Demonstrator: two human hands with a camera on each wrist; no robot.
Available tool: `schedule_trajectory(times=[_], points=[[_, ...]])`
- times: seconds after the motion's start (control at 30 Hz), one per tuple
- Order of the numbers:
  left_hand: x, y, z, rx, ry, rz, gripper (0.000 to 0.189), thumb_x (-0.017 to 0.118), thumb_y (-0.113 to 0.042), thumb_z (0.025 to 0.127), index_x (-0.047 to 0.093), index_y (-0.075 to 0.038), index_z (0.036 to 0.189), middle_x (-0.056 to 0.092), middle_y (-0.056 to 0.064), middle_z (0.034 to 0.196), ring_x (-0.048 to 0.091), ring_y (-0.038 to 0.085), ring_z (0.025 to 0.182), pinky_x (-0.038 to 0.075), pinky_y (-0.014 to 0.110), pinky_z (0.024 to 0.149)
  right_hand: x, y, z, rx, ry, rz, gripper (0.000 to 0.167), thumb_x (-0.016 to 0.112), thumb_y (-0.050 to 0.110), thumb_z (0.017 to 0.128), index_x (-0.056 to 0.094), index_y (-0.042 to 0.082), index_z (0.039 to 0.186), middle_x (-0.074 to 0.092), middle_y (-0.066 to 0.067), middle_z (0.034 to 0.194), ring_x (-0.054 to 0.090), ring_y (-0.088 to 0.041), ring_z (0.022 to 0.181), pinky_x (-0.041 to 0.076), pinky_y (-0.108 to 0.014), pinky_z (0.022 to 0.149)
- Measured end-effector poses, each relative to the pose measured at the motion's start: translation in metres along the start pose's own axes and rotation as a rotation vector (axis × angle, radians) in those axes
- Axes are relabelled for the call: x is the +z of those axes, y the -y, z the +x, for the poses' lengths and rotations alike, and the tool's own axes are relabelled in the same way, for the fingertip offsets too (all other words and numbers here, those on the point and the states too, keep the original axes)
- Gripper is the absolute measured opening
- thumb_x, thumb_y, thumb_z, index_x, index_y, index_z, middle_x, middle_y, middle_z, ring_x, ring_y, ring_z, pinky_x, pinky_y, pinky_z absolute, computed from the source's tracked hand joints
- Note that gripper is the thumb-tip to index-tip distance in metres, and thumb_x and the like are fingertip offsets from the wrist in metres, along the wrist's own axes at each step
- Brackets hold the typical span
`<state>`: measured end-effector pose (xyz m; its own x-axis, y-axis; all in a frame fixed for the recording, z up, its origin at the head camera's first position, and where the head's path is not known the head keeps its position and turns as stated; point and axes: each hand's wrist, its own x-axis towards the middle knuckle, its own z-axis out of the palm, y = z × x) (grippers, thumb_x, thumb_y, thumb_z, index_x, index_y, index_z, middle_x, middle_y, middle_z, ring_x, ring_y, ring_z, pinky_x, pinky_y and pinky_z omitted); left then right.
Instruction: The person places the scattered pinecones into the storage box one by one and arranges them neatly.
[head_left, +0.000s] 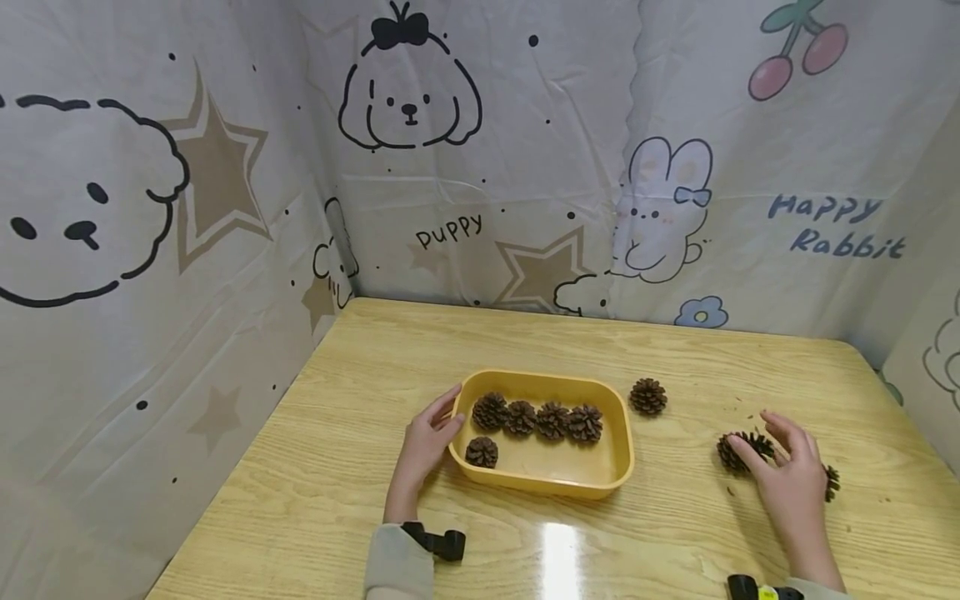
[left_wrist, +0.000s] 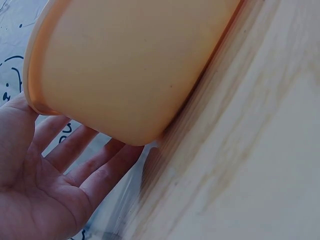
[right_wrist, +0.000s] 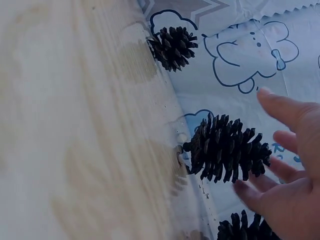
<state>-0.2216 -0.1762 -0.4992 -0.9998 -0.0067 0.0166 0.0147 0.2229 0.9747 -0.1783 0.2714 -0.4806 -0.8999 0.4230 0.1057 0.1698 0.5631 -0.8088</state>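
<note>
My left hand [head_left: 425,442] holds the left end of a yellow plastic container [head_left: 555,465], thumb over the rim and fingers along the outer wall. The left wrist view shows those fingers spread against the container's side [left_wrist: 125,70]. Inside it stand several brown pine cones [head_left: 552,422], most in a row along the far side. Over at the right, my right hand [head_left: 795,475] is around a pine cone [head_left: 735,454] on the table, its thumb held apart from the cone [right_wrist: 227,150] in the right wrist view. Another pine cone [head_left: 832,483] is partly hidden behind that hand.
One more pine cone [head_left: 648,397] sits just right of the container. Small dark flakes lie around the right-hand cones. The wooden table [head_left: 315,500] is backed by printed fabric curtains [head_left: 480,183] along its far and left sides.
</note>
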Motion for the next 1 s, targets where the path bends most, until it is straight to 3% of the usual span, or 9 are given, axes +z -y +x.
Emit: schedule_trajectory(times=[0.07,0.13,0.27,0.4,0.5,0.57,0.7,0.8,1.0], points=[[0.0,-0.001,-0.001,-0.001,0.002,-0.004,0.052,0.061,-0.017,0.097,0.047,-0.016,0.147,0.052,0.021,0.144,0.053,0.038,0.132,0.047,0.047,0.11,-0.001,-0.002,0.001,0.021,0.043,-0.01,0.074,0.064,0.041,0.093,0.033,0.01,0.152,0.029,-0.022,0.154,0.036,-0.043,0.14,0.04,-0.063,0.109],[0.0,-0.001,-0.001,-0.002,0.002,-0.007,0.052,0.061,-0.016,0.097,0.047,-0.015,0.147,0.052,0.021,0.144,0.053,0.038,0.132,0.047,0.047,0.111,-0.002,-0.004,0.002,0.039,0.087,-0.027,0.078,0.061,0.045,0.094,0.029,0.009,0.154,0.023,-0.025,0.157,0.032,-0.051,0.139,0.039,-0.068,0.104],[0.0,0.0,0.001,-0.002,-0.005,0.009,0.05,0.062,-0.016,0.097,0.049,-0.016,0.145,0.053,0.019,0.144,0.054,0.036,0.131,0.048,0.045,0.111,-0.003,-0.007,0.004,0.045,0.144,-0.059,0.08,0.059,0.048,0.094,0.025,0.007,0.155,0.02,-0.028,0.159,0.028,-0.058,0.137,0.04,-0.071,0.101],[0.0,0.001,0.001,0.003,-0.008,0.013,0.05,0.062,-0.015,0.096,0.051,-0.018,0.144,0.054,0.018,0.144,0.053,0.035,0.132,0.047,0.044,0.111,-0.004,-0.01,0.004,0.019,0.161,-0.129,0.076,0.058,0.047,0.095,0.03,0.004,0.152,0.027,-0.032,0.154,0.038,-0.058,0.129,0.047,-0.066,0.091],[0.0,0.0,0.001,0.012,-0.008,0.009,0.049,0.062,-0.014,0.096,0.051,-0.017,0.144,0.054,0.018,0.144,0.054,0.035,0.131,0.048,0.044,0.111,-0.004,-0.013,0.004,0.023,0.159,-0.187,0.074,0.057,0.049,0.095,0.034,0.005,0.15,0.033,-0.034,0.15,0.057,-0.051,0.105,0.053,-0.051,0.069],[0.0,-0.001,0.0,0.018,-0.006,0.01,0.049,0.061,-0.014,0.096,0.051,-0.016,0.144,0.054,0.018,0.144,0.054,0.035,0.131,0.048,0.044,0.111,-0.004,-0.013,0.004,0.035,0.151,-0.205,0.074,0.057,0.051,0.094,0.035,0.007,0.15,0.037,-0.034,0.148,0.063,-0.038,0.081,0.049,-0.039,0.056],[0.0,-0.001,0.0,0.024,-0.005,0.011,0.049,0.061,-0.014,0.096,0.051,-0.015,0.144,0.053,0.018,0.144,0.054,0.035,0.131,0.048,0.043,0.111,-0.004,-0.013,0.003,0.039,0.132,-0.219,0.073,0.058,0.053,0.093,0.038,0.009,0.148,0.043,-0.032,0.143,0.049,-0.012,0.057,0.036,-0.029,0.047],[0.0,-0.001,0.0,0.017,-0.004,0.007,0.049,0.061,-0.013,0.096,0.051,-0.016,0.144,0.054,0.018,0.144,0.054,0.035,0.131,0.048,0.044,0.111,-0.004,-0.013,0.003,0.041,0.118,-0.221,0.07,0.059,0.051,0.093,0.04,0.009,0.147,0.046,-0.031,0.141,0.05,-0.012,0.057,0.036,-0.028,0.047],[0.001,-0.003,-0.001,0.002,-0.004,0.001,0.049,0.062,-0.014,0.096,0.051,-0.016,0.144,0.054,0.019,0.143,0.055,0.035,0.13,0.048,0.044,0.11,-0.003,-0.012,0.003,0.051,0.094,-0.2,0.069,0.06,0.05,0.093,0.042,0.01,0.146,0.043,-0.032,0.145,0.063,-0.042,0.089,0.043,-0.027,0.052]])
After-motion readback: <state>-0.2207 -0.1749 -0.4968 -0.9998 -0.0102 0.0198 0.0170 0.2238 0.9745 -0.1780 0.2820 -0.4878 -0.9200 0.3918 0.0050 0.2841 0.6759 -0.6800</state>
